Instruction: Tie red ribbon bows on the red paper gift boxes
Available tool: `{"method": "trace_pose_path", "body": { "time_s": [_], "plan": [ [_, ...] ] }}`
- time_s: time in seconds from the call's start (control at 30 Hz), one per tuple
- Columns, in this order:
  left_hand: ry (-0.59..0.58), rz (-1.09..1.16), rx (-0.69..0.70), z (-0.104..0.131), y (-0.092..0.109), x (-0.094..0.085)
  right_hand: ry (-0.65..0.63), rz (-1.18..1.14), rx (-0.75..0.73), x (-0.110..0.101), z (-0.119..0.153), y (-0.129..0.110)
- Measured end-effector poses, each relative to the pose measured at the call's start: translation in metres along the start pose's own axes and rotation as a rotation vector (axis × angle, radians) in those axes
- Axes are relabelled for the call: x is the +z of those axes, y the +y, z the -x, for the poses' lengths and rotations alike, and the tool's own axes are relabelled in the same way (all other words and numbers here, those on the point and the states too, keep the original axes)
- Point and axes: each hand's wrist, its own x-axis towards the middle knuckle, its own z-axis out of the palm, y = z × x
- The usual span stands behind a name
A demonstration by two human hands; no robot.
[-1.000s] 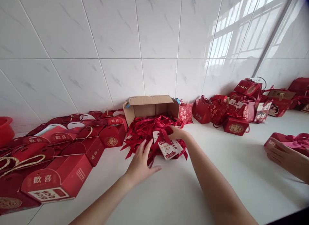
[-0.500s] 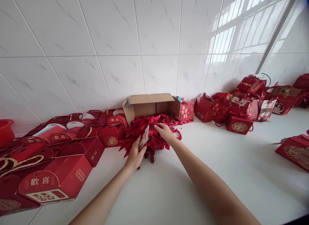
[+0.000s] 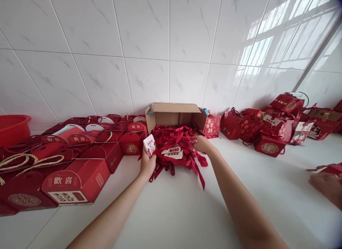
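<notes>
1. Card (image 3: pixel 150 145), white with red print: inside the grasp of the left hand (image 3: pixel 147 165), lifted at the left side of the ribbons (image 3: pixel 184 133), tilted, printed face visible.
2. Left hand: closed around the lower part of the card, with the upper part sticking out above the grip.
3. Right hand (image 3: pixel 203 145): at the right edge of the ribbons, fingertips touching them; whether closed on a ribbon or only resting there, cannot tell.
4. Between the two grips: ribbons in a loose red heap, with white tags (image 3: pixel 173 154) lying among them, and with some ends hanging to the near side, onto the table (image 3: pixel 187 213).
5. Just behind both grips: a carton (image 3: pixel 175 107), open toward the hands, with part of the heap inside its mouth.
6. Beyond the right grip, beside the carton: a square packet (image 3: pixel 213 126), red and standing. Farther to the right: red bags (image 3: pixel 232 124) and a small box (image 3: pixel 269 146) with round gold emblem.
7. To the left of the left grip: many red boxes (image 3: pixel 93 170) in close rows, some with rope handles (image 3: pixel 40 160); at the far left, a red basin (image 3: pixel 13 130).
8. Well apart from the right grip, at the right edge: another person's hand (image 3: pixel 326 186), blurred, near a red box (image 3: pixel 332 169).
</notes>
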Motion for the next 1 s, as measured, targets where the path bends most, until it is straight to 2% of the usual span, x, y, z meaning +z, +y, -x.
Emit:
{"method": "trace_pose_path", "body": {
  "time_s": [0.17,0.23,0.33,0.4,0.53,0.67,0.87,1.0],
  "plan": [
    [-0.08,0.028,0.039,0.008,0.006,-0.001,0.063,0.01,-0.204,-0.02,0.029,-0.036],
    [-0.105,0.035,0.02,0.01,0.004,-0.001,0.007,0.004,-0.317,-0.019,0.04,-0.051],
    [-0.086,0.029,-0.013,0.011,0.002,-0.002,-0.157,0.049,-0.411,-0.01,0.048,-0.065],
    [-0.047,0.019,-0.017,0.011,0.003,-0.002,-0.219,0.125,-0.381,0.0,0.048,-0.068],
    [-0.012,-0.009,0.03,0.014,0.006,-0.003,-0.21,0.304,-0.27,0.011,0.047,-0.069],
    [-0.034,-0.063,0.118,0.018,0.007,-0.001,-0.146,0.407,-0.301,0.016,0.051,-0.068],
    [0.066,-0.228,0.15,0.02,0.005,-0.001,-0.117,0.455,-0.308,0.033,0.053,-0.067],
    [0.096,-0.272,0.155,0.02,0.007,-0.002,-0.027,0.423,-0.343,0.024,0.052,-0.072]
  ]
}}
